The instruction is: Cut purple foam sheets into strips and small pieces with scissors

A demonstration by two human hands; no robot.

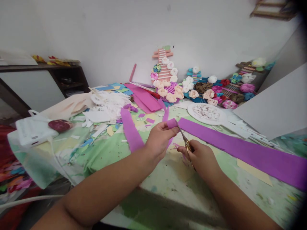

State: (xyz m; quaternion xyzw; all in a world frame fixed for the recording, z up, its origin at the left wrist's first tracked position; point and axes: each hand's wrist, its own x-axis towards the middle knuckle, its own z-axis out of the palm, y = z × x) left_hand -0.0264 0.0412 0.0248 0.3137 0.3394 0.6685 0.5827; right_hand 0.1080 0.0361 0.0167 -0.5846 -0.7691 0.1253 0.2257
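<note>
Above the middle of the table my left hand [159, 139] pinches a small folded piece of purple crepe paper [171, 123]. My right hand [203, 156] is closed around gold-handled scissors [186, 142], whose blades meet the right edge of that piece. A wide purple paper strip [230, 145] lies flat from beside the blades to the right table edge. Another purple strip [131, 129] lies left of my left hand, partly hidden behind the forearm. Narrow purple scraps stand or lie just behind the left fingers.
White shredded paper [109, 103] and cut scraps cover the table's left side, near a white power adapter [33, 131] with a cable. Pink paper sheets [146, 97] lie at the back. Guitar-shaped flower crafts [165, 76] lean on the wall. A white paddle-shaped board [206, 113] lies right.
</note>
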